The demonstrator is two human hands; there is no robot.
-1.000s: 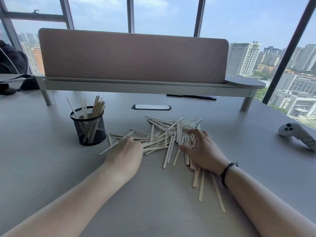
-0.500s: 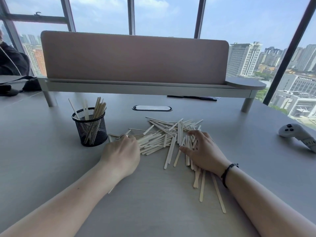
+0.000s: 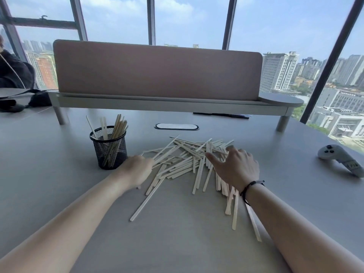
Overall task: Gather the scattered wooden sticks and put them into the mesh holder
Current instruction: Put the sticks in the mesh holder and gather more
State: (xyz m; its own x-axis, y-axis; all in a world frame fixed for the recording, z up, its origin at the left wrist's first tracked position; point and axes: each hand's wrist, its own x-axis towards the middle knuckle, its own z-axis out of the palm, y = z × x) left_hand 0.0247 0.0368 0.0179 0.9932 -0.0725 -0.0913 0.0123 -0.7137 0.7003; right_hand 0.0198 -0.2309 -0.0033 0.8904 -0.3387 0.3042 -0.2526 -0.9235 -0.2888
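A loose pile of pale wooden sticks [image 3: 183, 164] lies spread on the grey table [image 3: 177, 243] in front of me. To its left stands a black mesh holder [image 3: 109, 149], upright, with several sticks leaning inside it. My left hand [image 3: 136, 170] rests knuckles up at the pile's left edge, just right of the holder, fingers curled onto stick ends; whether it grips any is hidden. My right hand [image 3: 237, 169] lies palm down on the pile's right side with fingers spread, pressing on sticks. More sticks poke out beneath my right wrist.
A low shelf with a brown divider panel [image 3: 157, 69] runs along the back of the table. A white game controller [image 3: 340, 160] lies at the right. An oval cable port [image 3: 176, 126] sits behind the pile. A dark bag [image 3: 21, 99] is at the far left.
My left hand has slid right into the pile, pushing sticks together; one long stick now trails out toward me. My right hand has lifted its fingers slightly and spread them.
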